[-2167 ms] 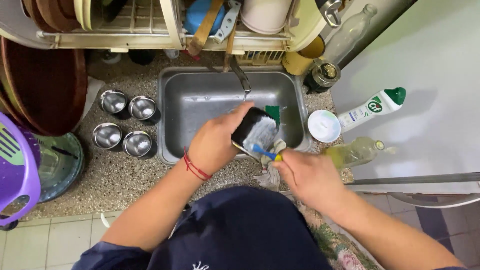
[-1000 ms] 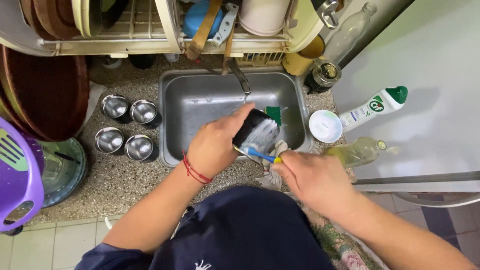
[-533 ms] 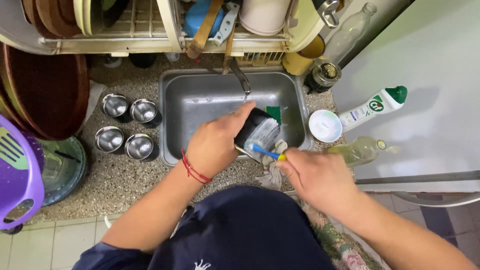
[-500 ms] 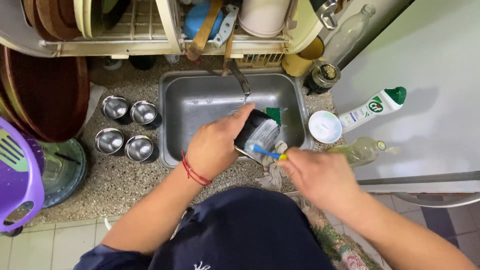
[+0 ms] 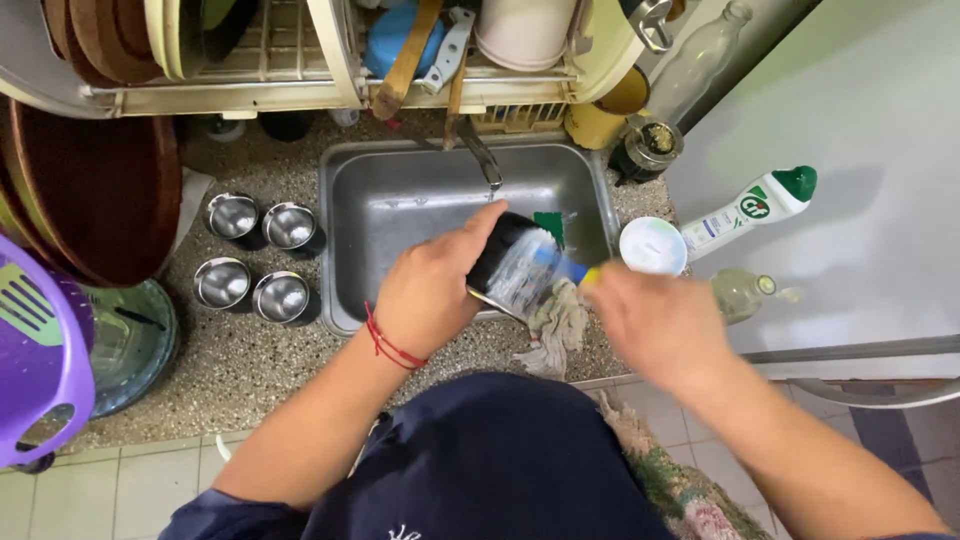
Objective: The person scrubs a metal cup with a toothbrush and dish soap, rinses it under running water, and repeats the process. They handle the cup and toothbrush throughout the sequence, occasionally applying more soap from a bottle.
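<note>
My left hand grips a dark metal cup tilted on its side over the front edge of the steel sink. My right hand, blurred by motion, holds a blue and yellow brush whose head lies against the foamy cup. A red thread band circles my left wrist. A frayed cloth hangs over the sink's front rim just under both hands.
Several steel cups stand upright left of the sink. A white bowl, a white cleaner bottle with green cap and a clear bottle lie right of it. A dish rack hangs above; a purple stool stands at left.
My right hand has shifted slightly right and up with the brush, stroking along the cup. The left hand keeps the cup in about the same place.
</note>
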